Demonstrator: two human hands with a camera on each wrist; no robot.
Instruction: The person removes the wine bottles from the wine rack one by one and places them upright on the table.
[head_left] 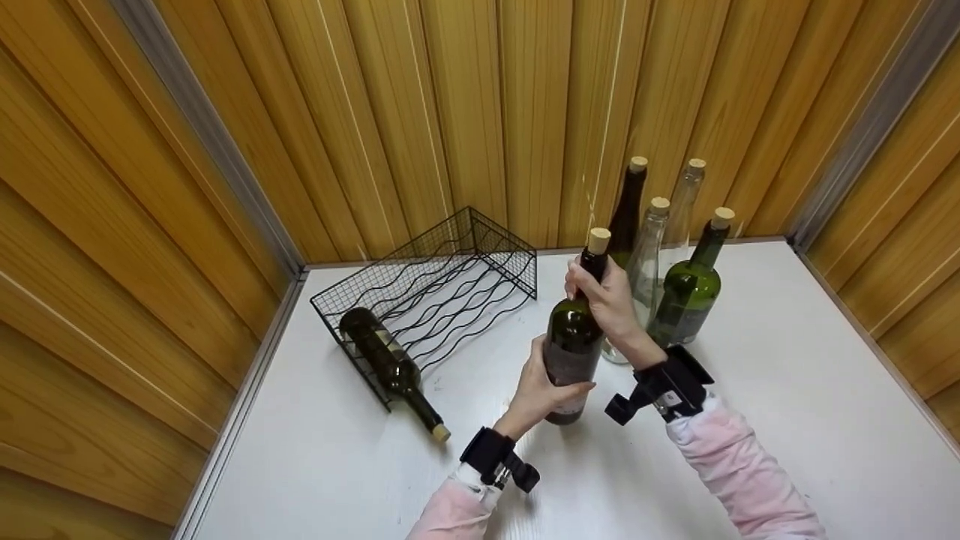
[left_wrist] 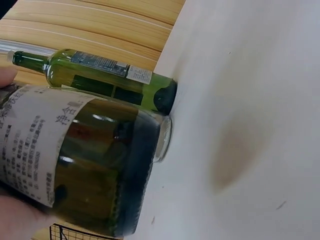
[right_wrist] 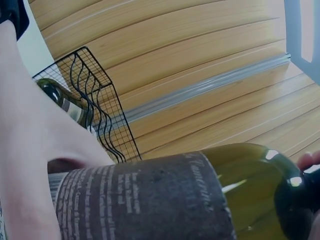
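Note:
A corked dark green wine bottle (head_left: 574, 330) is held in both hands, nearly upright. Its base appears raised off the white table, with a shadow apart from it in the left wrist view. My left hand (head_left: 541, 382) grips the lower body around the label, thumb across the front. Higher up, my right hand (head_left: 609, 296) wraps its fingers round the neck just below the cork. The label (right_wrist: 145, 200) faces the right wrist camera. A second dark bottle (head_left: 382, 352) lies in the black wire rack (head_left: 427, 255), its corked neck sticking out over the front.
Several corked bottles stand behind and right of my right hand: a green bottle (head_left: 686, 292), a dark slim bottle (head_left: 628, 206), a clear bottle (head_left: 646, 262) and another clear bottle (head_left: 684, 199). Wood-patterned walls (head_left: 495, 112) border the white table (head_left: 300, 465).

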